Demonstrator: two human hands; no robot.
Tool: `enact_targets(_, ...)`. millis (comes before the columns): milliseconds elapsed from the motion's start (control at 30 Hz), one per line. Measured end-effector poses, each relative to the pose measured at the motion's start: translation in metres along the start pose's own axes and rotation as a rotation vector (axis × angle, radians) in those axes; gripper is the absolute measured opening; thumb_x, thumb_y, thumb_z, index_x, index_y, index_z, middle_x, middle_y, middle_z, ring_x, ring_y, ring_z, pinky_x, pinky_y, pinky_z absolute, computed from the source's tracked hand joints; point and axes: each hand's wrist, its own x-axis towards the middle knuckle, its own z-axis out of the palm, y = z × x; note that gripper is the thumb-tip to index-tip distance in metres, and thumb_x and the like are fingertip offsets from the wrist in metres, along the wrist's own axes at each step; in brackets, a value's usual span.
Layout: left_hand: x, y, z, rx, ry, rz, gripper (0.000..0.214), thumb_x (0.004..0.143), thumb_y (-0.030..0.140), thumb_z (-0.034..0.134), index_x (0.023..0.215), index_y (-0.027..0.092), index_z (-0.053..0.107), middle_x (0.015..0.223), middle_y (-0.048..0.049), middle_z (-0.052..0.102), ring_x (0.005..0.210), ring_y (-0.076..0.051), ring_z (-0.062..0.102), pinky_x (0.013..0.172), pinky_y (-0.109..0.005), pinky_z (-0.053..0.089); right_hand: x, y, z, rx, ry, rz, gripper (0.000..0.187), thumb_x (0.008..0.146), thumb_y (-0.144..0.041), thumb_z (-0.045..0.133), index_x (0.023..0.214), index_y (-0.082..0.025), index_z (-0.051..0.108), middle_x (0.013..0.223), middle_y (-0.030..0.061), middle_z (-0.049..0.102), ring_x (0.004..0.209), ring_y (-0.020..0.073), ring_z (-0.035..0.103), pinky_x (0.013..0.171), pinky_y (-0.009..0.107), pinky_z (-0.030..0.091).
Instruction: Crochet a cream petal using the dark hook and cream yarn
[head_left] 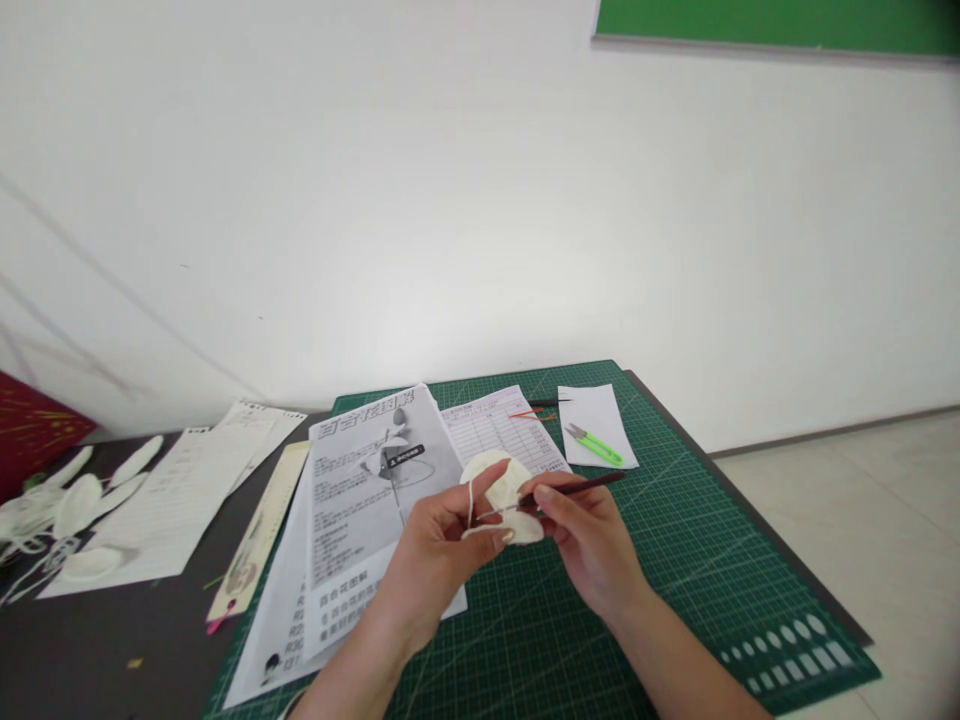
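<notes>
Here at the centre is the white knitted-looking piece (523, 527), up in the air between the two hands, over the mat and the papers, its rounded part standing behind the fingers and a smaller part folded below. The left hand (439, 545) has it pinched, thumb along the lower edge, index finger stretched out above, and a strand of white yarn (471, 505) hangs over that finger. Across from it, the right hand (592, 545) is clamped around a slim dark tool (592, 484), which points in at the yarn; its very tip is too small to make out. Just behind, a sheet with a printed table (491, 425) lies on the green cutting mat (697, 570), and next to it a white card (592, 400) carries green-handled snips (596, 445), blades to the left. Over on the left, a printed sheet with a flower picture (360, 500) overlaps other pages, and beside it lies a cream ruler-like strip (259, 530) with a pink end. Further out on the dark table (150, 640), more white pieces (79, 505) bunch up with loose yarn, partly on a page of writing (176, 490). Behind it all rises the white wall (450, 200), a green board (780, 22) at top right.
</notes>
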Motion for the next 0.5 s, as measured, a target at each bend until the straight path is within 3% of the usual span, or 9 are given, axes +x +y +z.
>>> enact_targets(100,-0.0008,0.0048,-0.0006,0.084,-0.017,0.036,0.008,0.061,0.013,0.077,0.065,0.018,0.072,0.078,-0.0029,0.070,0.080,-0.020,0.059,0.065,-0.027,0.039,0.0030,-0.0040,-0.0035,0.048,-0.002,0.033,0.011,0.070,-0.026,0.078,0.072,-0.015,0.075,0.069,0.0023,0.071,0.057,0.0090,0.061,0.050,0.016,0.051)
enact_targets(167,-0.0011,0.0065,-0.0013,0.099,-0.012,0.048,0.016,0.060,0.013,0.077,0.053,0.017,0.064,0.087,-0.0049,0.072,0.077,-0.019,0.058,0.061,-0.026,0.037,0.0049,-0.0053,-0.0061,0.088,0.001,0.074,0.011,0.067,-0.025,0.080,0.071,-0.015,0.075,0.063,0.0006,0.068,0.052,0.0076,0.058,0.049,0.015,0.051)
enact_targets(267,-0.0010,0.0070,-0.0027,0.074,-0.002,0.038,0.013,0.060,0.013,0.078,0.057,0.015,0.065,0.089,-0.0035,0.072,0.063,-0.012,0.052,0.055,-0.023,0.034,0.0063,-0.0050,-0.0087,0.114,0.000,0.113,0.012,0.068,-0.025,0.079,0.072,-0.015,0.075,0.055,-0.0011,0.065,0.047,0.0068,0.056,0.048,0.016,0.051)
enact_targets(400,-0.0007,0.0065,-0.0032,0.050,0.003,0.037,0.008,0.060,0.013,0.079,0.063,0.015,0.071,0.074,0.0004,0.068,0.059,-0.009,0.048,0.054,-0.022,0.033,0.0056,-0.0037,-0.0093,0.136,0.014,0.114,0.014,0.066,-0.022,0.080,0.077,-0.017,0.075,0.054,-0.0016,0.066,0.047,0.0068,0.058,0.049,0.015,0.052)
enact_targets(500,-0.0006,0.0067,-0.0028,0.047,0.029,0.052,0.022,0.060,0.011,0.078,0.081,0.019,0.077,0.067,0.0034,0.064,0.058,-0.009,0.047,0.053,-0.021,0.033,0.0049,-0.0038,-0.0091,0.149,0.017,0.113,0.015,0.063,-0.020,0.083,0.075,-0.016,0.074,0.056,-0.0002,0.070,0.048,0.0071,0.061,0.050,0.015,0.053)
